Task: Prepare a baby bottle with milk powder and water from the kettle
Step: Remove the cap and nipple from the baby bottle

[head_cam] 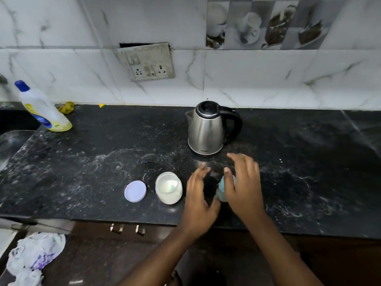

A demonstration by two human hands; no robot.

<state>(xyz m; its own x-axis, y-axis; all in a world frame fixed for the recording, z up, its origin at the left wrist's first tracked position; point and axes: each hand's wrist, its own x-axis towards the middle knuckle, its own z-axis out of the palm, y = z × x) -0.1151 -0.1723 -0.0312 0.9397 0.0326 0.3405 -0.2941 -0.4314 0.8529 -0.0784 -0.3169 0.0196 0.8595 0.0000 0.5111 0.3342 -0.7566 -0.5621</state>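
A steel kettle (207,130) with a black lid and handle stands at the back of the black counter (103,162). An open glass jar of white milk powder (169,187) sits near the front edge, its lilac lid (135,191) lying flat to its left. A baby bottle with a pale blue top (222,187) stands right of the jar, mostly hidden by my right hand (243,182), whose thumb lies on the bottle's top while its other fingers are spread above. My left hand (198,197) hovers just left of the bottle, fingers relaxed and empty.
A tilted dish-soap bottle (44,109) with a blue cap stands at the counter's back left, beside the sink (12,141). A wall socket plate (148,61) hangs above. Crumpled cloth (35,254) lies low left. Drawer handles (127,229) sit under the counter edge.
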